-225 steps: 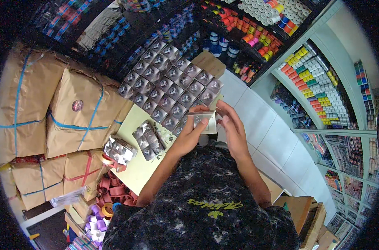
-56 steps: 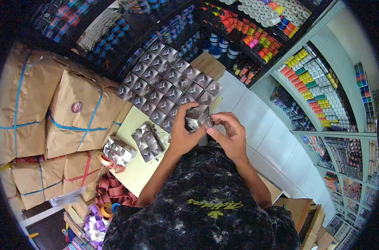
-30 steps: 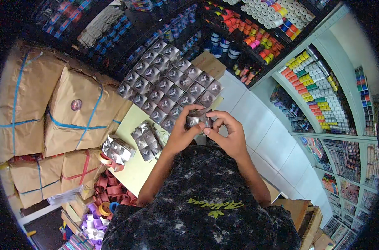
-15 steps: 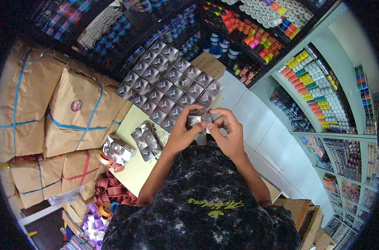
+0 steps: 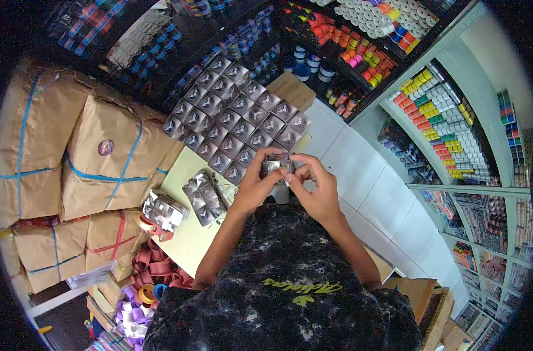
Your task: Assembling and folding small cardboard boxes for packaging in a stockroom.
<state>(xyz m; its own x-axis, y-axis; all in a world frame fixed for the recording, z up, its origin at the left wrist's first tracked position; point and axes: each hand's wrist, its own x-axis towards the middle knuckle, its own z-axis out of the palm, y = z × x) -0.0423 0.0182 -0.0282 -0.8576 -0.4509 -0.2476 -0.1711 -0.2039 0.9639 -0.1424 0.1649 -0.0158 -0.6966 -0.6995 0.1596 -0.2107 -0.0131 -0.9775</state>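
Tall pale green shelving [image 5: 468,191] curves up on my right, stacked with spools and small packets, and dark shelving [image 5: 231,20] crosses the far side, with white and orange spools at its right end. White floor tiles [image 5: 366,169] run between my place and the pale unit. Big brown paper parcels [image 5: 99,161], bound with blue and red straps, are piled on my left. Beside them stands the pale yellow table [image 5: 190,248], and my black mottled shirt [image 5: 284,281] comes up to its near side. A large block of dark silvery boxes [image 5: 240,120] fills the table's far part, rows packed tight, with a brown carton [image 5: 291,92] just beyond. Nearer me lie a smaller cluster of the same boxes [image 5: 202,198] and a shiny silver heap [image 5: 165,210]. In front of my chest, near the block's closest corner, my left hand [image 5: 253,186] and right hand [image 5: 316,188] hold one small silvery box [image 5: 271,167] between them. My left fingers are bent closed around it, thumb on the near side; my right fingers are pinched in at its right end, hiding any flap there.
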